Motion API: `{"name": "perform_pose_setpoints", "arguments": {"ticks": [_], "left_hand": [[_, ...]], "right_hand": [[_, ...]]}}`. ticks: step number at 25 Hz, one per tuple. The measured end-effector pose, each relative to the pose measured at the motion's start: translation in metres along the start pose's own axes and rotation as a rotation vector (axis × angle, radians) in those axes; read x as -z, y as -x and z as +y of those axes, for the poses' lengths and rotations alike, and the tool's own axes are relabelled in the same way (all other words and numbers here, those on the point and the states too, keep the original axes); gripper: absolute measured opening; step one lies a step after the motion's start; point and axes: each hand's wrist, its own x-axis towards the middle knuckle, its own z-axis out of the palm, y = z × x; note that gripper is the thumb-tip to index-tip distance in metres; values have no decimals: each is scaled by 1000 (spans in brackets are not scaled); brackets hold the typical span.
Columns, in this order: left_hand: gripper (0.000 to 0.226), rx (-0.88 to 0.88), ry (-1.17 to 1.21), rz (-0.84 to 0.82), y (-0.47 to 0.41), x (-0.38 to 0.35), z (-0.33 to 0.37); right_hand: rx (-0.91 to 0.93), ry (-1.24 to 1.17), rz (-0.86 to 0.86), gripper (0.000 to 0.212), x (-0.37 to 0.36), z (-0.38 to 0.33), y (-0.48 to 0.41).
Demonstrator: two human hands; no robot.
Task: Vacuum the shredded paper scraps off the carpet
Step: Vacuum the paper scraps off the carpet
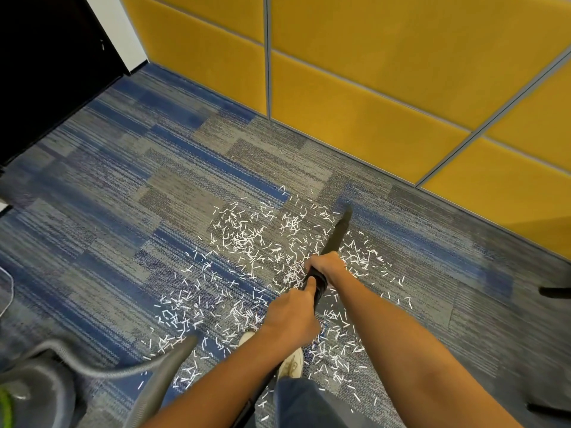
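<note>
White shredded paper scraps (247, 239) lie scattered over the blue-and-grey striped carpet (123, 180), from the middle of the view down to my feet. A black vacuum nozzle (338, 233) slants up and to the right, its tip on the carpet at the far edge of the scraps. My right hand (327, 265) grips the black tube just behind the nozzle. My left hand (292, 313) grips the tube lower down, thumb lying along it. The rest of the tube is hidden under my arms.
A grey vacuum hose (167, 362) curves across the lower left towards a blurred grey body (34, 384). Yellow padded wall panels (370, 88) bound the carpet at the back and right. A dark cabinet (46, 57) stands at upper left. Black chair legs (554, 291) poke in at right. My white shoe (290, 364) stands among scraps.
</note>
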Motion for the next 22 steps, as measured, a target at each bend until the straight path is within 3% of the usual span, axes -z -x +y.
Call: {"name": "perform_pose_setpoints", "arguments": {"ticks": [11,15,22], "left_hand": [[77,10,5,31,-14,22,1],[73,-14,-31,21,-24,18,15],[72,-45,-58,6,-13,2,26]], "right_hand": [[68,7,18,66,9,-30,-8],[25,-83,-33,66,19,-21,-22],[-15,-71,28,73,23,10,-21]]}}
